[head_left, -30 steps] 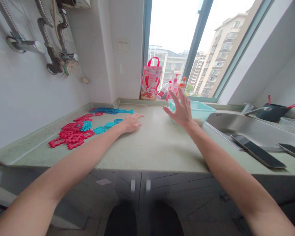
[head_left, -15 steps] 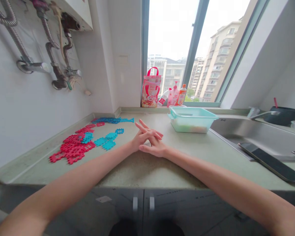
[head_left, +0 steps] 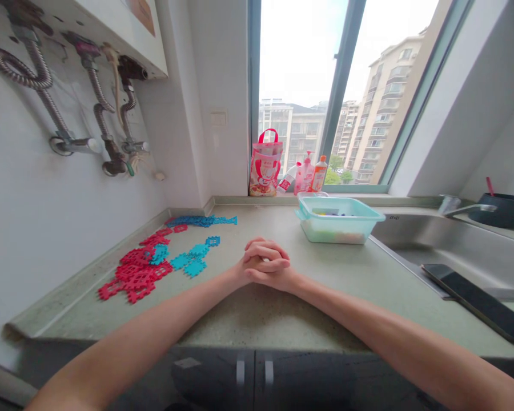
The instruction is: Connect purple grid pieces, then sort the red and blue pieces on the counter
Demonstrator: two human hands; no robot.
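Note:
My left hand point(head_left: 252, 261) and my right hand point(head_left: 278, 276) are clasped together above the counter, their fingers interlaced and closed. No object shows between them. Left of them lie turquoise interlocking plastic pieces point(head_left: 192, 260) with toothed edges, and a blue square piece point(head_left: 213, 241). Farther left is a heap of red interlocking pieces point(head_left: 137, 273), some with window-like openings. Dark blue pieces point(head_left: 192, 221) form a row along the back. Right of my hands stands a mint-green plastic bin point(head_left: 338, 231) with colourful contents that I cannot make out.
A steel sink point(head_left: 432, 240) is at the right, with a black phone point(head_left: 475, 302) lying across its near edge. On the windowsill stand a pink bag point(head_left: 266, 168) and several bottles point(head_left: 310, 176). Metal hoses and valves point(head_left: 111, 137) hang on the left wall.
My fingers were spread and loosely crossed; now they are folded down into a tight clasp. The view has tilted up slightly, so the whole scene sits lower.

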